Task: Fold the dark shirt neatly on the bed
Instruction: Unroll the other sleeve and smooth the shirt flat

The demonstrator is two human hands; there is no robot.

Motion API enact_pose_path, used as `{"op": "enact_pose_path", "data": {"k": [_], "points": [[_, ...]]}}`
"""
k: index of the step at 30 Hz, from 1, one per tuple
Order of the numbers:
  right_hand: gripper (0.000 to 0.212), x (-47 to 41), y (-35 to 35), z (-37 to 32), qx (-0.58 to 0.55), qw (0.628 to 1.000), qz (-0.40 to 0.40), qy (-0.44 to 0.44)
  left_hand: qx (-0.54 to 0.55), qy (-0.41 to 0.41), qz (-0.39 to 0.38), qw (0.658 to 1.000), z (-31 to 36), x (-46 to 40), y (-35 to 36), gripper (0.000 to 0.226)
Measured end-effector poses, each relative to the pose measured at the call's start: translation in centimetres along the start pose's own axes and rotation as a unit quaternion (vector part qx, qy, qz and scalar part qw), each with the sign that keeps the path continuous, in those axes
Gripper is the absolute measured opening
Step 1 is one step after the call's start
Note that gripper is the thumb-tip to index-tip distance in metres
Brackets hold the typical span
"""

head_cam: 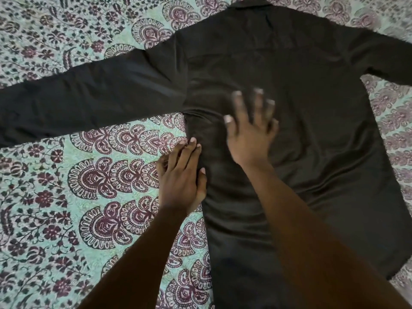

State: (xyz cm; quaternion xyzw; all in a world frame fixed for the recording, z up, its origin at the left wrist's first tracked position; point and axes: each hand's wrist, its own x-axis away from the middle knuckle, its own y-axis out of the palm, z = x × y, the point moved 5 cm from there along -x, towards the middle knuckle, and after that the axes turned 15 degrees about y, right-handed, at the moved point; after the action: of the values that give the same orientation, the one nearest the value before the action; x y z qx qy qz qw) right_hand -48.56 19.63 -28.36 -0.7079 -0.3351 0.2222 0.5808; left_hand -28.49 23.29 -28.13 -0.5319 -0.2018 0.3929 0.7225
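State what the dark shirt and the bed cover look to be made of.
Dark shirt: thin woven cloth, likely cotton or a blend, with a slight sheen; it lies flat with soft creases. Bed cover: printed woven cloth, probably cotton, matte, green with maroon floral and paisley print and a fine pebbled texture.

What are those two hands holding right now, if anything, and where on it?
Neither hand has a grip on anything. The right hand lies flat, fingers spread, on the back of the dark shirt. The left hand rests with straight fingers at the shirt's side edge.
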Motion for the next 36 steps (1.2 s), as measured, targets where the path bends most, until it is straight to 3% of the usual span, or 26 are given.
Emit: {"op": "enact_pose_path", "data": {"k": [1, 2, 3, 5, 8, 11, 14, 16, 18, 22, 25, 27, 36], "points": [[0.058, 0.2, 0.8, -1.4, 0.021, 0.994, -0.032, -0.104, -0.007, 0.002, -0.004, 1.000, 0.1, -0.1, 0.1, 0.057], [0.057, 0.2, 1.5, -1.9, 0.037, 0.986, -0.058, -0.154, -0.016, 0.004, -0.007, 1.000, 0.2, -0.1, 0.2, 0.057], [0.057, -0.1, 2.0, -1.5, 0.047, 0.985, -0.070, -0.152, -0.025, 0.003, -0.008, 1.000, 0.2, -0.1, 0.2, 0.056], [0.058, -1.1, 2.0, 0.7, 0.041, 0.994, -0.080, -0.063, -0.027, -0.007, 0.000, 1.000, 0.3, -0.1, 0.2, 0.053], [0.060, -1.8, 1.1, 3.2, 0.026, 0.995, -0.095, -0.011, 0.053, -0.098, 0.061, 0.992, 1.1, -0.2, -0.3, 0.039], [0.056, -2.3, -0.1, 2.7, -0.001, 0.992, -0.109, -0.056, 0.141, -0.211, 0.095, 0.963, 2.0, 0.0, -0.1, 0.023], [0.052, -2.4, -0.3, 0.0, 0.017, 0.976, -0.105, -0.192, 0.171, -0.253, 0.127, 0.944, 1.6, 1.1, 0.2, 0.006], [0.049, -3.4, 0.3, -1.8, 0.055, 0.958, -0.156, -0.235, 0.167, -0.249, 0.149, 0.942, 1.7, 1.7, 0.0, 0.006], [0.048, -4.7, 0.7, -2.9, 0.067, 0.958, -0.200, -0.192, 0.155, -0.246, 0.147, 0.946, 2.2, 2.1, -0.2, 0.007], [0.051, -5.9, 1.0, -4.7, 0.046, 0.967, -0.210, -0.136, 0.139, -0.217, 0.112, 0.960, 2.9, 1.9, -0.3, 0.024], [0.049, -4.3, 1.0, -7.1, 0.053, 0.942, -0.160, -0.288, 0.120, -0.196, 0.095, 0.969, 2.6, 1.4, 0.0, 0.033], [0.048, -3.7, 2.0, -8.2, 0.083, 0.911, -0.179, -0.363, 0.106, -0.194, 0.088, 0.971, 2.3, 1.3, 0.2, 0.036], [0.049, -8.7, 3.8, -13.2, 0.112, 0.935, -0.204, -0.267, 0.078, -0.122, 0.139, 0.980, 1.3, 2.3, 0.9, 0.037]]}}
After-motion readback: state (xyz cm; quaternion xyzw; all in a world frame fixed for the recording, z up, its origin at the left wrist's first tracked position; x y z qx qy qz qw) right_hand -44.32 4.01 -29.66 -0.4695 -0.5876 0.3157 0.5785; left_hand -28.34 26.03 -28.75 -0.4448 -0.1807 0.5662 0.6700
